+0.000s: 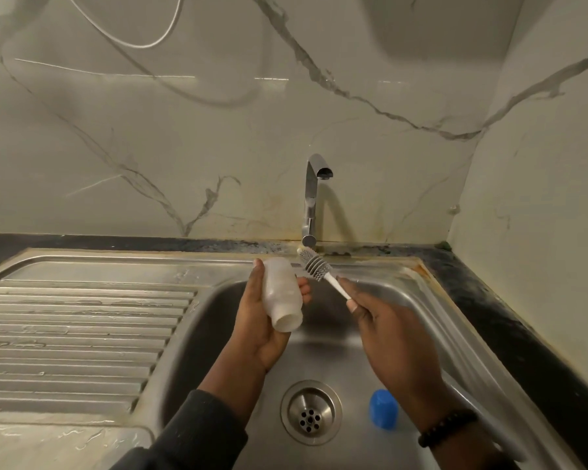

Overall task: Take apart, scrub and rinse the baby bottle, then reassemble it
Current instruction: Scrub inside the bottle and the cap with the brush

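My left hand (258,320) grips the cloudy white bottle body (283,293) over the sink basin, its open mouth pointing down toward me. My right hand (387,330) pinches the white handle of a bottle brush (316,266), whose grey bristle head points up and left, just right of the bottle's base and outside it. A blue cap (383,408) lies on the basin floor to the right of the drain. The teat and collar are not in view.
The steel sink (431,320) has a drain (310,412) in the middle and a ribbed draining board (75,334) at left. A chrome tap (313,198) stands behind the basin with no water running. A marble wall closes in the back and right.
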Demonstrator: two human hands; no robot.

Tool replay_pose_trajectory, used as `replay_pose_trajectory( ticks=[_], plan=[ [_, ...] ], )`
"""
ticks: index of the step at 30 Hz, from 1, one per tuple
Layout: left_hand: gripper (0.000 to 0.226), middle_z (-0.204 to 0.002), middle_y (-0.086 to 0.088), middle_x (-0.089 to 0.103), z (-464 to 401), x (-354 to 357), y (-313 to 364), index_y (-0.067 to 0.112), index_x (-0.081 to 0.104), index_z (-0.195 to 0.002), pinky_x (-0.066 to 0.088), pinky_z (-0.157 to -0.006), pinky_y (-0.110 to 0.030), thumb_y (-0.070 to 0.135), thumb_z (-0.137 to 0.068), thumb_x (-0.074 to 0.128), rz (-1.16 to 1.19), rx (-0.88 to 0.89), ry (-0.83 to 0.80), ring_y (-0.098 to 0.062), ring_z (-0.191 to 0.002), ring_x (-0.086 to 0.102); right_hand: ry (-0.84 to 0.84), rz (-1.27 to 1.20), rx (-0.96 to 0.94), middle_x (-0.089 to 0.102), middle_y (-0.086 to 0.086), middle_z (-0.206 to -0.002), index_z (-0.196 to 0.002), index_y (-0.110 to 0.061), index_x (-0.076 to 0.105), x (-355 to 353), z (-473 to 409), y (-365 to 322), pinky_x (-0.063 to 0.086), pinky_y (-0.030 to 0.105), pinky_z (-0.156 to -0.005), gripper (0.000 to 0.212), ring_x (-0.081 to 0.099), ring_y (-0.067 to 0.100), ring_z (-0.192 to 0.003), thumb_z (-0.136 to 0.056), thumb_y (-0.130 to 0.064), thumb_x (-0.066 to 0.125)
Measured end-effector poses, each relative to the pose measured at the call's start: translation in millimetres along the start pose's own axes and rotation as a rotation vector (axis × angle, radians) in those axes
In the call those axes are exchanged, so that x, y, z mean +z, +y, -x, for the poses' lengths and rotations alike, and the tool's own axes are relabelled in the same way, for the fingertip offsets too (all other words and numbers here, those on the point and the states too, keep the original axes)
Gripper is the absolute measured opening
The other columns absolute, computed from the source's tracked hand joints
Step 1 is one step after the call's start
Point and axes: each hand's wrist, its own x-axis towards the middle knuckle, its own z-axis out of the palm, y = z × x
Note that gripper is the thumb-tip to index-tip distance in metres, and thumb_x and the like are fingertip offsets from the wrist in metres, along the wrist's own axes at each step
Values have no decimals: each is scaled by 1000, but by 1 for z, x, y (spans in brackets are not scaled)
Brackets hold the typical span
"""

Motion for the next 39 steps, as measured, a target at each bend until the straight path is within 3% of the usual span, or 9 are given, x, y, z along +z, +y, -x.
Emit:
replay_pose_trajectory(
  ticks=[5,11,15,20,25,30,34,37,39],
  plan=[
    [64,-78,-16,63,-3,-5,2,1,55,-120,52,-47,-25,59,-93,46,-67,-49,96,-21,-59,59,-25,-63,-170,62,-7,-81,-124,-76,21,4,4,-2,54,34,-64,41,58,8,-72,-97,-49,37],
    [61,-94,-13,64,-7,-20,15,8,49,-134,54,-59,-33,53,-94,53,80,27,346,-22,-77,63,-188,-53,-365,45,-13,-69,-132,-74,22,-6,9,-2,44,22,-55,45,48,6,-63,-98,-50,37],
    [63,-97,-15,65,-7,-22,15,8,46,-136,57,-52,-28,56,-96,46,50,20,336,-22,-77,65,-76,-108,-292,50,-13,-68,-120,-81,26,-4,6,0,46,26,-53,37,50,7,-60,-96,-55,35],
    [64,-104,-19,64,-10,-20,12,6,42,-139,59,-67,-38,55,-99,39,0,69,389,-26,-85,67,-248,-122,-283,66,-8,-87,-130,-73,28,-6,10,-2,54,34,-71,40,62,9,-79,-95,-55,35],
    [60,-100,-16,64,-12,-21,14,7,41,-137,56,-70,-38,54,-100,38,-2,137,458,-25,-83,66,-230,1,-243,53,-11,-73,-130,-74,25,-6,13,1,50,32,-64,39,53,9,-68,-96,-55,31],
    [76,-113,-16,64,-9,-7,-4,8,44,-134,59,-72,-32,67,-87,45,-418,216,408,-27,-97,67,-134,221,-223,48,-9,-72,-138,-56,38,7,16,-7,50,34,-54,44,53,11,-61,-96,-52,26],
    [92,-122,-13,60,-3,10,-21,17,38,-137,57,-84,-37,79,-69,51,-555,212,211,-26,-106,65,-22,348,-107,64,-5,-81,-106,-29,56,8,16,-30,44,29,-51,25,64,15,-67,-100,-44,37],
    [83,-124,-15,59,-5,14,-17,20,40,-136,54,-96,-48,77,-77,51,-549,300,171,-29,-110,64,14,400,-13,53,-4,-52,-74,-21,55,4,15,-40,17,21,-37,22,42,12,-35,-87,-37,63],
    [81,-126,-13,57,-5,11,-9,21,40,-138,51,-99,-53,75,-79,50,-554,342,226,-30,-112,61,-10,399,-42,52,-3,-50,-73,-20,55,2,16,-44,8,18,-38,23,39,13,-33,-88,-36,62]
  ],
)
